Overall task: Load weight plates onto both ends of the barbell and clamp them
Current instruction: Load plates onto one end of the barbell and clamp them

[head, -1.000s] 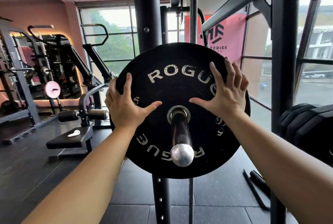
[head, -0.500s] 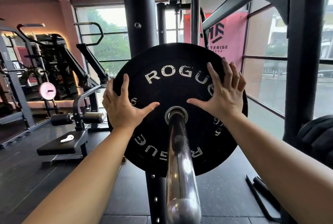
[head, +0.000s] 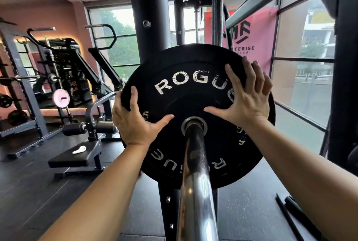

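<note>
A black bumper weight plate (head: 193, 78) with white ROGUE lettering sits on the chrome barbell sleeve (head: 195, 173), which runs from the plate's centre hole toward me. My left hand (head: 133, 122) holds the plate's left rim, fingers curled over the edge and thumb on the face. My right hand (head: 246, 101) lies flat on the upper right of the face, fingers spread up to the rim. No clamp is in sight on the sleeve.
A black rack upright (head: 149, 18) stands right behind the plate, another upright (head: 344, 85) at the right. A padded bench (head: 75, 155) with a small white object (head: 79, 149) is at the left. Black bars (head: 290, 213) lie on the floor at the right.
The plate has slid farther along the sleeve away from me, so more chrome shows in front of it. My left fingers have shifted onto the plate's rim.
</note>
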